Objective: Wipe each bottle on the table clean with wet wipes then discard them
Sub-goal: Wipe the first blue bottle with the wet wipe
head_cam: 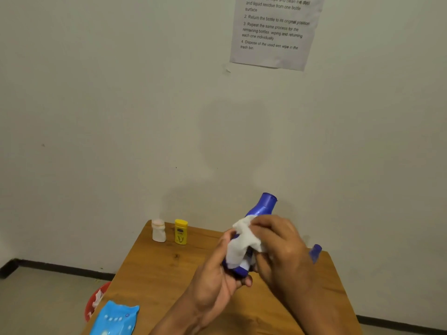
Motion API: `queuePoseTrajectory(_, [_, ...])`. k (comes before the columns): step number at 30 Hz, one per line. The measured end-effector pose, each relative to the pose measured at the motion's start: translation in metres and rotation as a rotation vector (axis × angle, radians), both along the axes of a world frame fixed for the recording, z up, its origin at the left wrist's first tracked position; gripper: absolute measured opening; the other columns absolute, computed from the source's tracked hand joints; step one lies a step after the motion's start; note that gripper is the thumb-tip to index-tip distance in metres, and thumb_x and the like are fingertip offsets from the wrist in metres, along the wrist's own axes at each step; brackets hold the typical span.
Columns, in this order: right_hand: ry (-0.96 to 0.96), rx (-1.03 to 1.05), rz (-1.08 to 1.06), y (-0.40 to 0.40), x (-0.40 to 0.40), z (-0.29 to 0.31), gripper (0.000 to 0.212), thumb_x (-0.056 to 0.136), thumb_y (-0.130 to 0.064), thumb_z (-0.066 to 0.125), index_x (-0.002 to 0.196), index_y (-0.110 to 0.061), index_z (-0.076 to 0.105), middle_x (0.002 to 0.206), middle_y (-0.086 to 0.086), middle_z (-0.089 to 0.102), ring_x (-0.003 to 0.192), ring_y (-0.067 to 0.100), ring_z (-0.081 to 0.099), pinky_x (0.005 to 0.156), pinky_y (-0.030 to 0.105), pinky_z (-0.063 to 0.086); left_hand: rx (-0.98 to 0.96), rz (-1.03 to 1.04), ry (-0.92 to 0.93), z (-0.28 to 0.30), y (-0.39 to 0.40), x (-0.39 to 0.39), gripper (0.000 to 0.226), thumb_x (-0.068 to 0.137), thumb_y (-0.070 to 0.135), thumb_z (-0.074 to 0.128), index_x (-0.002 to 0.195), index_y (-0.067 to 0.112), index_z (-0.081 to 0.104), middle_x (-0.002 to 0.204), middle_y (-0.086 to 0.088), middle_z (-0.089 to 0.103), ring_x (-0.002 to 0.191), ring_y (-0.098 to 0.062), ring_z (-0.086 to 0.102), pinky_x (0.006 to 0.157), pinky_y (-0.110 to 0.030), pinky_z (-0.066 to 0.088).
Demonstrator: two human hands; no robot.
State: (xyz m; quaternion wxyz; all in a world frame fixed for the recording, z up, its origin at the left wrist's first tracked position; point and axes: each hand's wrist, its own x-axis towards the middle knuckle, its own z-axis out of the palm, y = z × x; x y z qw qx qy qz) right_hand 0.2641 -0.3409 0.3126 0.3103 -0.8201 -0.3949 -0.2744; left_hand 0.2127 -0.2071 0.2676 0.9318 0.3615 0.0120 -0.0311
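A blue bottle is held above the wooden table, tilted with its cap up and to the right. My left hand grips its lower end from below. My right hand presses a white wet wipe around the bottle's middle. A small white bottle and a yellow bottle stand upright at the table's far left corner. Another blue bottle shows only partly behind my right hand.
A blue wet-wipe pack lies at the table's near left edge. A red bin with white wipes in it sits on the floor left of the table. A printed instruction sheet hangs on the wall.
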Motion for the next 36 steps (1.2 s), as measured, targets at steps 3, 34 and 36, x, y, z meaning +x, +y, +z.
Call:
queuePoseTrajectory(3, [0.040, 0.032, -0.143, 0.000, 0.008, 0.005, 0.023, 0.074, 0.004, 0.077, 0.096, -0.002, 0.075, 0.101, 0.010, 0.069, 0.089, 0.025, 0.063, 0.078, 0.026, 0.054, 0.058, 0.034, 0.017, -0.003, -0.012, -0.001, 0.044, 0.094, 0.043, 0.044, 0.127, 0.026, 0.068, 0.104, -0.015, 0.071, 0.075, -0.022, 0.061, 0.058, -0.033, 0.047])
queuePoseTrajectory(34, [-0.025, -0.053, -0.054, 0.016, -0.029, -0.012, 0.033, 0.089, -0.017, 0.065, 0.119, -0.004, 0.069, 0.121, 0.010, 0.066, 0.108, 0.023, 0.058, 0.094, 0.032, 0.054, -0.022, 0.177, 0.041, 0.001, -0.006, 0.003, 0.036, 0.086, 0.032, 0.061, 0.113, 0.013, 0.077, 0.110, -0.016, 0.075, 0.096, -0.023, 0.073, 0.075, -0.033, 0.061])
queuePoseTrajectory(36, [-0.009, -0.100, 0.071, 0.021, -0.045, -0.026, 0.041, 0.100, -0.032, 0.048, 0.121, -0.004, 0.068, 0.125, 0.008, 0.066, 0.110, 0.020, 0.057, 0.097, 0.032, 0.053, -0.093, 0.146, 0.061, -0.002, -0.001, -0.001, 0.045, 0.071, 0.036, 0.071, 0.107, 0.010, 0.079, 0.100, -0.019, 0.075, 0.090, -0.026, 0.075, 0.072, -0.037, 0.063])
